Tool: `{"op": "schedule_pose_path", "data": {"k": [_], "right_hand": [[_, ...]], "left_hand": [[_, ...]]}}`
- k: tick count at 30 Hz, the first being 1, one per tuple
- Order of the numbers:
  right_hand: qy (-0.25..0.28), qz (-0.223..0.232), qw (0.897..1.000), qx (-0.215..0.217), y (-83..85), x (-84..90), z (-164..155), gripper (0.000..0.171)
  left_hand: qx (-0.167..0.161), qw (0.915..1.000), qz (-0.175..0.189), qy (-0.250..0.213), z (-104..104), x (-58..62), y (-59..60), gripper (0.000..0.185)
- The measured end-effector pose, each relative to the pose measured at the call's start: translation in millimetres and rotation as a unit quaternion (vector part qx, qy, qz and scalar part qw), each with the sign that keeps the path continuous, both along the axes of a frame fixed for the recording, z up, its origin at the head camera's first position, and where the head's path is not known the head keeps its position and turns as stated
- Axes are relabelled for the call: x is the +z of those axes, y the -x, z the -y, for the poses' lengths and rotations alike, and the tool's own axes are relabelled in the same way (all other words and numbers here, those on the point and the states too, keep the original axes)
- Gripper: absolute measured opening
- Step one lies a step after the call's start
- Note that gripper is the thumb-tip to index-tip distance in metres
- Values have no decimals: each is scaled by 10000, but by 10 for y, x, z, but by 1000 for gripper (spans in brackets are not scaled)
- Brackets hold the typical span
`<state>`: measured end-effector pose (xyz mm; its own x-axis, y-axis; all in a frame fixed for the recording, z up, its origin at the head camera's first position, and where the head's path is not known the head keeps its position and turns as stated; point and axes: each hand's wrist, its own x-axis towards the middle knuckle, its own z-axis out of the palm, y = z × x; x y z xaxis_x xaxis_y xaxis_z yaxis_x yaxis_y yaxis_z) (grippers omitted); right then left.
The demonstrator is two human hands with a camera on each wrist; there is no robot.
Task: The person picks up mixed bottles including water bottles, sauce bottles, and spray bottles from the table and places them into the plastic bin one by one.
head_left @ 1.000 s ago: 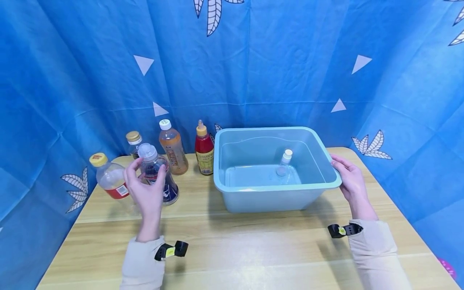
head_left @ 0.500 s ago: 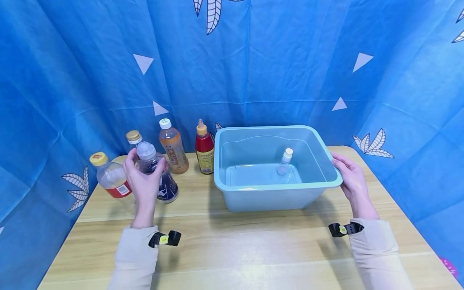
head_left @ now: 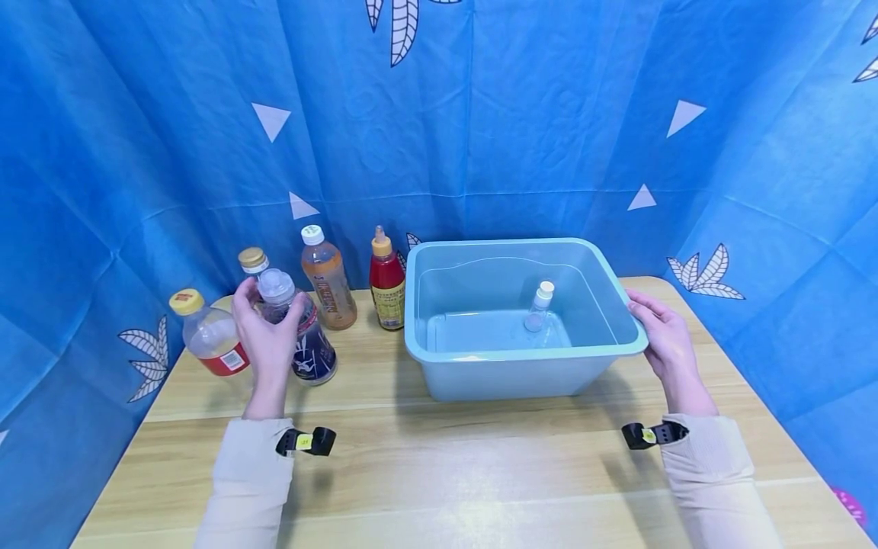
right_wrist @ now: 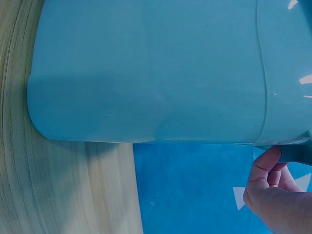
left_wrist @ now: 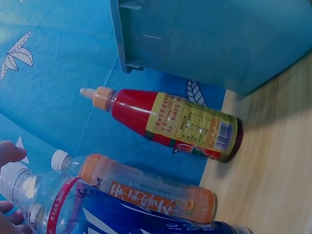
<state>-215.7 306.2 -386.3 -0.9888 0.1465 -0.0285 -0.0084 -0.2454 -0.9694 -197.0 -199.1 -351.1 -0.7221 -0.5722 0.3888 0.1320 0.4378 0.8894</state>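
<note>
My left hand (head_left: 267, 335) spreads its thumb and fingers around the upper part of a clear bottle (head_left: 314, 352) with a dark blue label and clear cap. In the left wrist view a gap shows between the thumb (left_wrist: 12, 152) and that bottle's cap (left_wrist: 12, 176). The bottle stands upright on the table. At the right, my right hand (head_left: 667, 339) grips the rim of a light blue plastic tub (head_left: 507, 377); the right wrist view shows thumb and fingers pinching the rim at a corner. Inside the tub stands a small clear bottle (head_left: 538, 309) with a white cap.
A yellow-capped bottle (head_left: 213, 335) with a red label stands left of my left hand. Behind are a gold-capped bottle (head_left: 253, 261), an orange drink bottle (head_left: 331, 286) and a red sauce bottle (head_left: 387, 286). A blue curtain (head_left: 439, 137) hangs behind the wooden table (head_left: 439, 473).
My left hand has shifted slightly left and away, its thumb moving up the blue-labelled bottle, which has turned and shifted slightly left. My right hand and the tub stay in place.
</note>
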Motion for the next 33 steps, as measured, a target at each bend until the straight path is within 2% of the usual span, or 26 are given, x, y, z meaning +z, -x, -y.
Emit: {"op": "schedule_pose_path", "data": {"k": [1,3,4,7,8,11,17,33], "right_hand": [[173,-41,9998,106,128,-201,-157,25],[247,-62,9996,110,131,-206,-157,27],[125,47,9999,-15,84,-133,-98,26],[168,8,9999,7,61,-98,-67,19],[18,56,9999,-102,-76,115,100,17],[73,87,9999,-93,-106,168,133,15],[5,108,9999,-107,-99,165,125,15],[0,133,9999,-79,-120,186,132,17]], "left_hand": [[6,10000,16,-10,9,-5,9,66],[13,10000,43,-31,23,-11,23,66],[24,10000,47,-44,27,-11,29,65],[52,10000,18,-45,37,-8,43,63],[46,10000,8,-44,39,-7,45,62],[-15,10000,-16,-28,42,-5,47,59],[-160,9998,-28,-108,43,-3,39,55],[-87,9999,114,-23,59,17,32,52]]}}
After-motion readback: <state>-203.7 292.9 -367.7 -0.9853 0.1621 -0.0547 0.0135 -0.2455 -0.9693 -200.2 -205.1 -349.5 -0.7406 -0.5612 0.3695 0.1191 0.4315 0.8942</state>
